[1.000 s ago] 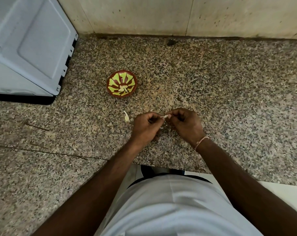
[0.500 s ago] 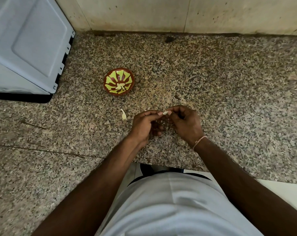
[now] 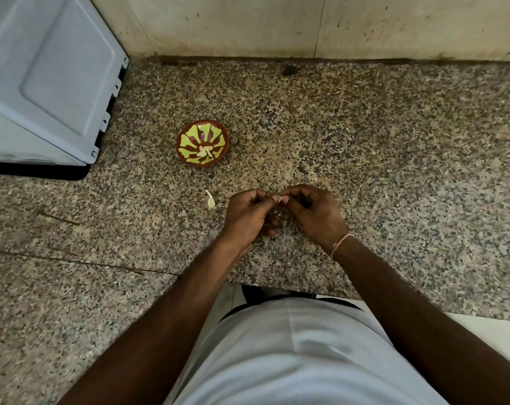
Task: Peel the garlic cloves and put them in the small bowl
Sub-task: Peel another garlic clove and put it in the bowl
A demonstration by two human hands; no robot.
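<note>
Landmark: small bowl (image 3: 202,142), red-brown with a yellow-green pattern, on the granite counter (image 3: 364,135).

Left of the bowl: grey appliance (image 3: 43,80) on a dark base, well apart, not in the way. Below-left of the bowl, thin dark lines across the stone — cracks or sticks, cannot tell.

In the bowl: a few pale pieces at the centre, look like peeled cloves. So my read is the task is partly done. Exact count too small to tell.

Just below the bowl, slightly right: one pale piece (image 3: 210,200) lying on the counter, near the left hand but not touching. Clove or shed skin — cannot tell.

Below-right of the bowl: left hand (image 3: 247,214) and right hand (image 3: 315,213), fingertips meeting. Both have fingers curled, pinching a small pale garlic clove (image 3: 280,199) between them; only its tip shows. Whether the skin is off yet is hidden by the fingers. Judgement: peeling of this clove is in progress, drop into the bowl not yet done.

Right hand has a thin band at the wrist. Right of the bowl the counter runs on to a pale wall (image 3: 306,24) behind.

Path from hands up-left to the bowl has nothing standing in it.
</note>
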